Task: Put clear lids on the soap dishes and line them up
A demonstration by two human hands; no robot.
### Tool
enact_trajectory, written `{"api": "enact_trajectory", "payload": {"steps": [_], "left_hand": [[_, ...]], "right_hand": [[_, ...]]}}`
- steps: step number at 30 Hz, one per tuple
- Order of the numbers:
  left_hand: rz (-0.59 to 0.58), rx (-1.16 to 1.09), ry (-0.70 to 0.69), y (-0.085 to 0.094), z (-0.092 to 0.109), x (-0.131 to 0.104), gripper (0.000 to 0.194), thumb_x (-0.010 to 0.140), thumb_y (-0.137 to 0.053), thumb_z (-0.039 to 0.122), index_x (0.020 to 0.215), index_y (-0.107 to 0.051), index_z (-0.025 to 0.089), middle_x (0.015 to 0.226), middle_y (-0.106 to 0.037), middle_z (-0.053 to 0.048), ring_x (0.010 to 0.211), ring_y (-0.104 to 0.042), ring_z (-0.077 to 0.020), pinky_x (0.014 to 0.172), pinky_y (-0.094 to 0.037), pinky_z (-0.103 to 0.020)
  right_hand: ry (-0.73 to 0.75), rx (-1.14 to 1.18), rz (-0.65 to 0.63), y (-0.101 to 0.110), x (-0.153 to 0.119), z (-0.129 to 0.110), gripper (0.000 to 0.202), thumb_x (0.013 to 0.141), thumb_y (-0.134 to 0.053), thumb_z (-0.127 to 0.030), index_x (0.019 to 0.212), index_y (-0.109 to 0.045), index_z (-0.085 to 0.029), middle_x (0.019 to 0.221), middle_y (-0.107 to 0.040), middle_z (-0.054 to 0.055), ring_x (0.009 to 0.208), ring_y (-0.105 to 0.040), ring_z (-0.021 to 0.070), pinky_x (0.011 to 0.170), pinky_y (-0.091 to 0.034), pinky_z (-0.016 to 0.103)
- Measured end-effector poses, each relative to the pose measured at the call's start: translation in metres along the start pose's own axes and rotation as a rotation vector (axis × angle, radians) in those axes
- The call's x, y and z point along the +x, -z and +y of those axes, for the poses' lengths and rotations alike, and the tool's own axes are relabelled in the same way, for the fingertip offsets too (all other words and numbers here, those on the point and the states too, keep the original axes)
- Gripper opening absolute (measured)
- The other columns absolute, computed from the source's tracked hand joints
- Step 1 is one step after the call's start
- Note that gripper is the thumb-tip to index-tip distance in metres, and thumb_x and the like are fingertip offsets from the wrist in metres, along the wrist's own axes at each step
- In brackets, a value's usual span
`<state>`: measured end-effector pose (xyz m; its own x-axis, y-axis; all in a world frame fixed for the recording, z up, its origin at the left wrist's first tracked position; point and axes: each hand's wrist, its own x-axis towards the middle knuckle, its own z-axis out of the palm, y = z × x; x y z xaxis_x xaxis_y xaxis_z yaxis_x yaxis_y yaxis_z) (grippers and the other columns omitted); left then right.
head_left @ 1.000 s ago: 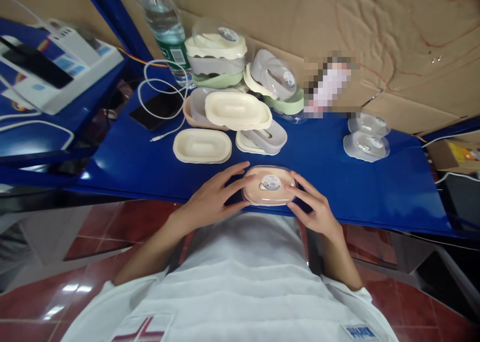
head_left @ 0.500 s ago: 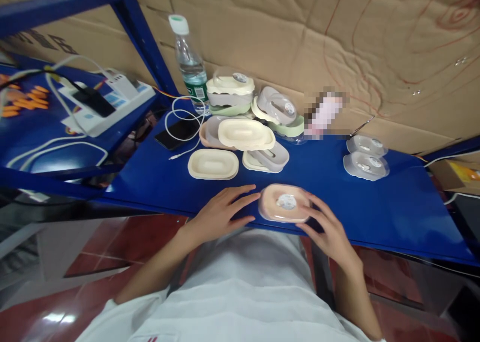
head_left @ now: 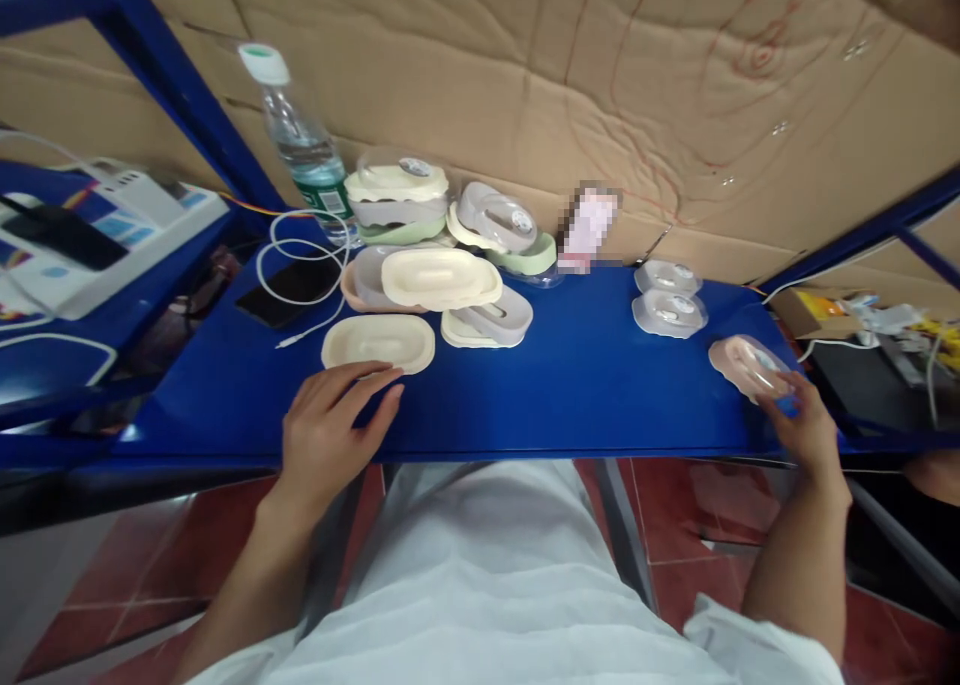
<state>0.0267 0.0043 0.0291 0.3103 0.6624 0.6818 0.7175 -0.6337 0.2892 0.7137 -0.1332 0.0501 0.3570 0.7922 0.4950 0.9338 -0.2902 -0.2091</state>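
Note:
My right hand (head_left: 806, 430) grips the near end of a pink soap box (head_left: 742, 365) with a clear lid, at the right end of the blue table. My left hand (head_left: 334, 420) has its fingers loosely apart at the front edge of a cream oval soap dish (head_left: 375, 341); whether they touch it I cannot tell. Behind that dish, cream trays (head_left: 439, 277) lie over grey and pink bases. Grey and cream parts (head_left: 499, 315) sit beside them. Two lidded soap boxes (head_left: 670, 313) stand left of the pink one.
At the back left are a water bottle (head_left: 311, 160), a dark phone (head_left: 289, 293) and a white cable (head_left: 262, 255). Stacked lidded boxes (head_left: 397, 200) and more parts (head_left: 495, 220) line the cardboard wall (head_left: 465, 75). A power strip (head_left: 142, 255) lies left, a carton (head_left: 802, 315) right.
My right hand has carried the pink soap box from the table's front middle to its right end. My left hand has shifted left to the cream dish. The view has turned right.

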Motion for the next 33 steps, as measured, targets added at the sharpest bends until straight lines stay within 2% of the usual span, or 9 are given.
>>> {"api": "enact_trajectory", "payload": {"steps": [5, 9, 11, 14, 17, 20, 23, 29, 33], "left_hand": [[-0.009, 0.181, 0.101, 0.008, -0.011, -0.003, 0.028, 0.102, -0.070, 0.027, 0.130, -0.071, 0.028, 0.135, -0.073, -0.012, 0.123, -0.071, -0.0350, 0.105, -0.053, -0.052], [-0.125, 0.219, 0.128, 0.009, -0.016, -0.006, 0.025, 0.104, -0.067, 0.030, 0.128, -0.074, 0.026, 0.134, -0.075, -0.014, 0.130, -0.068, -0.0395, 0.122, -0.037, -0.068], [-0.180, 0.192, 0.083, 0.006, -0.009, -0.007, 0.024, 0.105, -0.064, 0.030, 0.126, -0.075, 0.025, 0.123, -0.079, -0.013, 0.124, -0.071, -0.0386, 0.123, -0.034, -0.070], [-0.246, 0.134, -0.017, -0.004, 0.016, -0.006, 0.025, 0.106, -0.062, 0.025, 0.127, -0.075, 0.027, 0.119, -0.080, -0.010, 0.116, -0.073, -0.0337, 0.124, -0.034, -0.069], [-0.328, 0.044, -0.134, -0.015, 0.049, -0.003, 0.029, 0.105, -0.061, 0.019, 0.130, -0.073, 0.026, 0.117, -0.080, -0.007, 0.116, -0.072, -0.0297, 0.128, -0.031, -0.067], [-0.375, -0.047, -0.233, -0.022, 0.072, -0.003, 0.035, 0.101, -0.060, 0.010, 0.132, -0.072, 0.023, 0.117, -0.078, -0.008, 0.122, -0.069, -0.0280, 0.130, -0.032, -0.064], [-0.406, -0.129, -0.269, -0.024, 0.075, -0.004, 0.037, 0.100, -0.059, 0.008, 0.132, -0.071, 0.023, 0.119, -0.077, -0.007, 0.128, -0.067, -0.0266, 0.132, -0.030, -0.062], [-0.313, -0.116, -0.182, -0.025, 0.046, -0.001, 0.026, 0.103, -0.058, 0.011, 0.120, -0.072, 0.024, 0.128, -0.074, -0.010, 0.129, -0.068, -0.0263, 0.127, -0.037, -0.060], [-0.251, -0.053, -0.064, -0.023, 0.033, 0.000, 0.020, 0.104, -0.064, 0.020, 0.123, -0.069, 0.025, 0.140, -0.068, -0.013, 0.133, -0.065, -0.0306, 0.125, -0.039, -0.065]], "right_hand": [[-0.083, -0.014, -0.025, -0.027, 0.100, -0.011, 0.015, 0.087, -0.072, -0.031, 0.097, -0.071, -0.021, 0.105, -0.073, 0.019, 0.109, -0.072, 0.0362, 0.094, -0.051, 0.055], [-0.071, -0.008, -0.027, -0.038, 0.133, -0.051, 0.046, 0.085, -0.069, -0.016, 0.131, -0.070, -0.008, 0.138, -0.064, 0.036, 0.131, -0.063, 0.0409, 0.101, -0.048, 0.058], [0.041, -0.024, 0.003, -0.037, 0.134, -0.089, 0.058, 0.090, -0.065, -0.016, 0.147, -0.061, -0.004, 0.152, -0.054, 0.040, 0.143, -0.056, 0.0438, 0.108, -0.046, 0.060], [0.470, 0.100, -0.027, -0.037, 0.117, -0.175, 0.051, 0.102, -0.058, -0.022, 0.152, -0.060, -0.011, 0.152, -0.061, 0.029, 0.146, -0.056, 0.0372, 0.118, -0.045, 0.052], [0.820, 0.266, -0.205, -0.047, 0.085, -0.272, 0.044, 0.109, -0.055, -0.028, 0.152, -0.061, -0.022, 0.147, -0.068, 0.017, 0.141, -0.062, 0.0316, 0.120, -0.047, 0.052], [0.977, 0.244, -0.291, -0.069, 0.054, -0.345, 0.047, 0.110, -0.056, -0.040, 0.153, -0.060, -0.022, 0.149, -0.068, 0.016, 0.140, -0.062, 0.0338, 0.116, -0.049, 0.054], [0.999, 0.247, -0.301, -0.089, 0.040, -0.382, 0.057, 0.109, -0.058, -0.049, 0.158, -0.055, -0.021, 0.157, -0.062, 0.017, 0.144, -0.058, 0.0348, 0.116, -0.048, 0.053], [0.945, 0.334, -0.238, -0.105, 0.052, -0.426, 0.061, 0.110, -0.057, -0.049, 0.162, -0.050, -0.019, 0.164, -0.054, 0.017, 0.152, -0.050, 0.0336, 0.121, -0.043, 0.051], [1.014, 0.317, -0.293, -0.118, 0.070, -0.468, 0.046, 0.111, -0.057, -0.042, 0.148, -0.065, -0.017, 0.158, -0.061, 0.015, 0.144, -0.056, 0.0326, 0.120, -0.042, 0.050]]}}
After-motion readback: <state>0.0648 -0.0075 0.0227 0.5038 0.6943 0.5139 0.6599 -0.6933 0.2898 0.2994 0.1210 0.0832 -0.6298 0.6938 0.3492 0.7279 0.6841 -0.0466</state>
